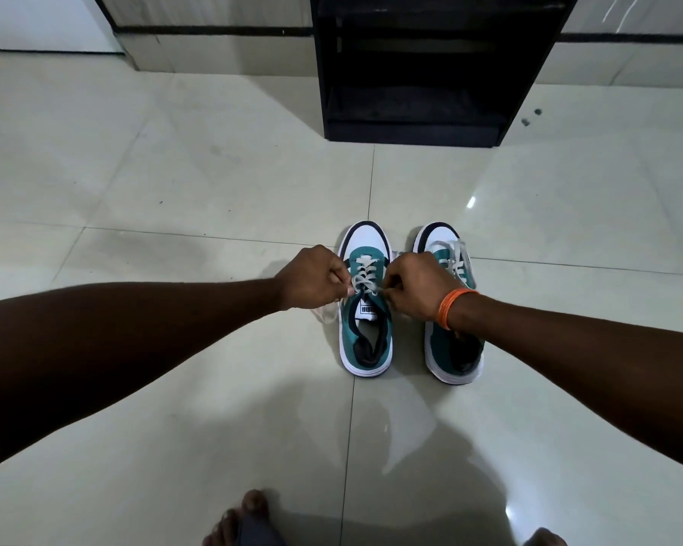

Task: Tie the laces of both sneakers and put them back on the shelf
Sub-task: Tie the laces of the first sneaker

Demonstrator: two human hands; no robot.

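Two teal and white sneakers stand side by side on the tiled floor, toes pointing away from me. The left sneaker [365,340] has grey-white laces [365,279] crossed over its tongue. My left hand [310,279] pinches one lace end at the shoe's left side, and a loop hangs below it. My right hand [416,285], with an orange thread band on the wrist, pinches the other lace end at the shoe's right side. The right sneaker [452,348] is partly hidden by my right wrist; its laces [454,254] lie loosely over its front.
A black open shelf unit [415,128] stands on the floor straight ahead, past the sneakers, against a pale wall. My bare feet [245,522] show at the bottom edge. Glossy light tiles [174,191] spread all around.
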